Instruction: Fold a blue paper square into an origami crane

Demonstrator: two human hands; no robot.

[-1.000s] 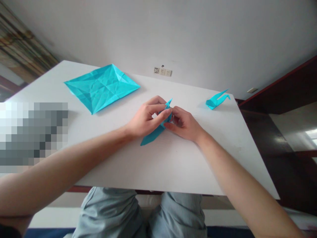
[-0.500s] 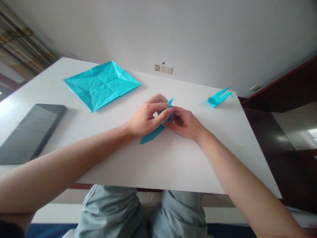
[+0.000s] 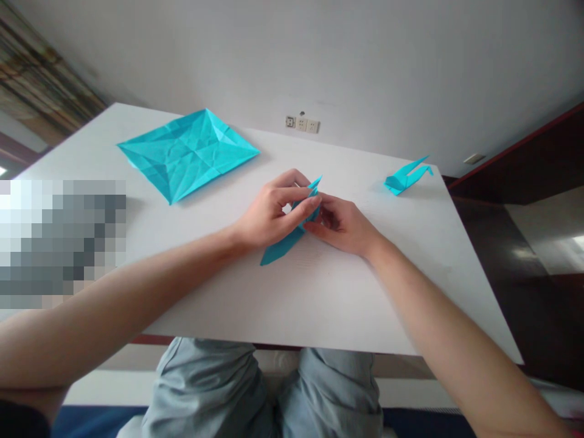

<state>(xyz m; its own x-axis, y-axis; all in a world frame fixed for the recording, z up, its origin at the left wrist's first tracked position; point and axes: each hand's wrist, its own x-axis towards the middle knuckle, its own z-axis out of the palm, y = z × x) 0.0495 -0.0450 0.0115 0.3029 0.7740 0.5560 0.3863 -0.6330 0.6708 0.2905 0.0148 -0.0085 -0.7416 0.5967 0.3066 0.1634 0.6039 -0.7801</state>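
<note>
A folded piece of turquoise paper [image 3: 283,245] is held between both hands over the middle of the white table [image 3: 292,304]. My left hand [image 3: 278,210] pinches its upper part between thumb and fingers. From the right, my right hand [image 3: 342,225] closes on the same paper, its fingertips close to the left thumb. One long flap points down and left, and thin pointed tips stick up above the fingers. The folds between the fingers are hidden.
A creased turquoise sheet [image 3: 191,155] lies at the back left. A folded turquoise paper bird [image 3: 404,177] stands near the right back corner. At the left edge is a pixelated grey object [image 3: 59,243]. Wall sockets [image 3: 302,124] are behind the table.
The view has shifted very slightly. Both hands keep their hold on the folded paper, with hardly any visible movement. The grey object at the left is now pixelated.
</note>
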